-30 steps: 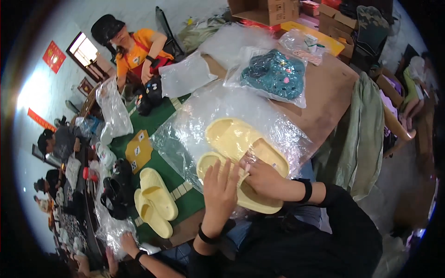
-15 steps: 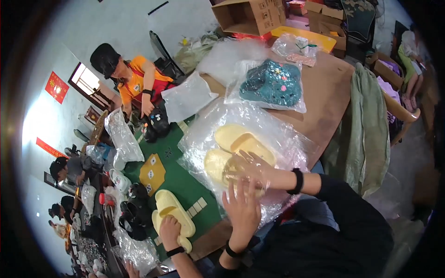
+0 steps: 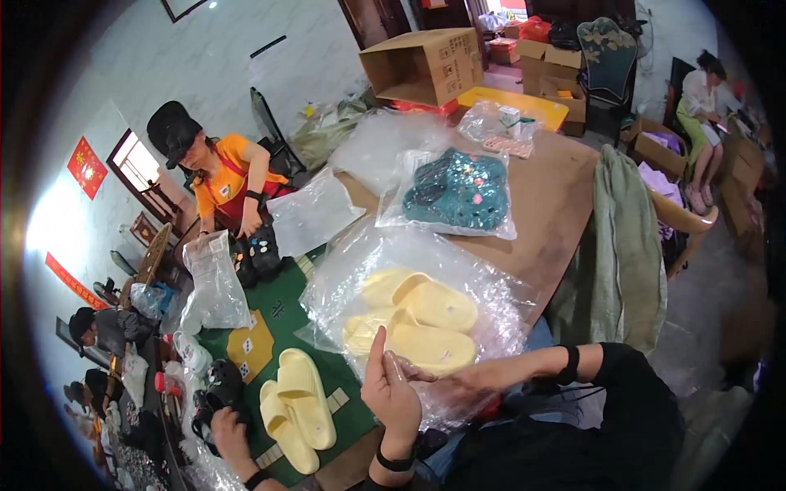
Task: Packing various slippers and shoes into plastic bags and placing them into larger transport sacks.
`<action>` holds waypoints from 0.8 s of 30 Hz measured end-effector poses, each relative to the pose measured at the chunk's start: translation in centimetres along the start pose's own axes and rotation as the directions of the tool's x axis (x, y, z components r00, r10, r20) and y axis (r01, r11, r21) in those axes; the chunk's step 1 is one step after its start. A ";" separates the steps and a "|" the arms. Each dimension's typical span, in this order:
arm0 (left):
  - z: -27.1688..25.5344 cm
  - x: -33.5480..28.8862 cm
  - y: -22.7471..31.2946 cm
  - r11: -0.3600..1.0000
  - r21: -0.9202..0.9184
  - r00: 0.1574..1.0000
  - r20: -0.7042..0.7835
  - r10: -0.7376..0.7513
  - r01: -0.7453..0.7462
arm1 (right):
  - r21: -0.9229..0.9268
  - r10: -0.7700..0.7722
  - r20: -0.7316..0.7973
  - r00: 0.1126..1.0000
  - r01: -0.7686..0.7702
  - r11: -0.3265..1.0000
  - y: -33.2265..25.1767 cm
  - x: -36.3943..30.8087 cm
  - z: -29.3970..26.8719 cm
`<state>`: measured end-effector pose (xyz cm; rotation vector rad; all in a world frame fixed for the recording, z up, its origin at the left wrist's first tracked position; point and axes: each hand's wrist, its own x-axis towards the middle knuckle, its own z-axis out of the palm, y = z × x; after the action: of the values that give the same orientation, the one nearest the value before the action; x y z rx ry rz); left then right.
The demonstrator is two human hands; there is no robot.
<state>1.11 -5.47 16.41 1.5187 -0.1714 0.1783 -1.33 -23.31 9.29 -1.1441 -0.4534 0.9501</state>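
Note:
A pair of pale yellow slide slippers [image 3: 434, 303] lies side by side in a large clear plastic bag [image 3: 327, 282]. At the slippers' near edge is my right hand [image 3: 479, 378], reaching left over the bag; its fingertips meet my left hand and are partly hidden. My left hand [image 3: 395, 405] is raised just left of it, fingers stretched upward, the index finger standing highest. Whether either hand pinches the thin film cannot be made out. Both my wrists carry dark bands. Another pair of yellow slippers [image 3: 304, 401] rests unbagged on the green mat [image 3: 352, 368].
A co-worker's hand [image 3: 229, 434] is at black clogs [image 3: 217, 385] on the left. Across the table, a person in orange handles dark clogs [image 3: 260, 255]. Bagged teal clogs [image 3: 458, 192] lie on brown board [image 3: 557, 221]. Green sacking [image 3: 626, 245] hangs at the right edge.
My right hand has drawn back from the slippers' top to their near edge. My left hand's spread fingers have come together. The co-worker's hand has moved left off the unbagged yellow slippers.

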 end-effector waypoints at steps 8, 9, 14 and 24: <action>2.1 -2.1 0.9 0.988 0.145 0.977 0.215 0.011 -0.043 | 0.697 0.090 -0.388 0.917 0.228 0.680 -4.1 0.5 0.0; 2.3 -2.5 0.4 0.988 0.150 0.979 0.204 0.008 -0.039 | 0.700 0.095 -0.377 0.921 0.217 0.680 -3.7 0.7 -0.3; 1.4 -4.1 -1.7 0.944 0.133 0.839 0.508 0.196 -0.301 | 0.489 0.132 -0.609 0.782 0.240 0.839 -3.8 0.7 -0.5; -3.1 -4.9 -6.8 0.367 0.710 0.779 0.624 0.069 -0.601 | 0.024 -0.379 -0.701 0.604 0.551 0.834 -11.7 0.2 -5.0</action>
<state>-2.12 -2.71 8.55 2.6078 -0.9911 0.2306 7.12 -27.10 18.05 -0.9862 -0.0187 0.0679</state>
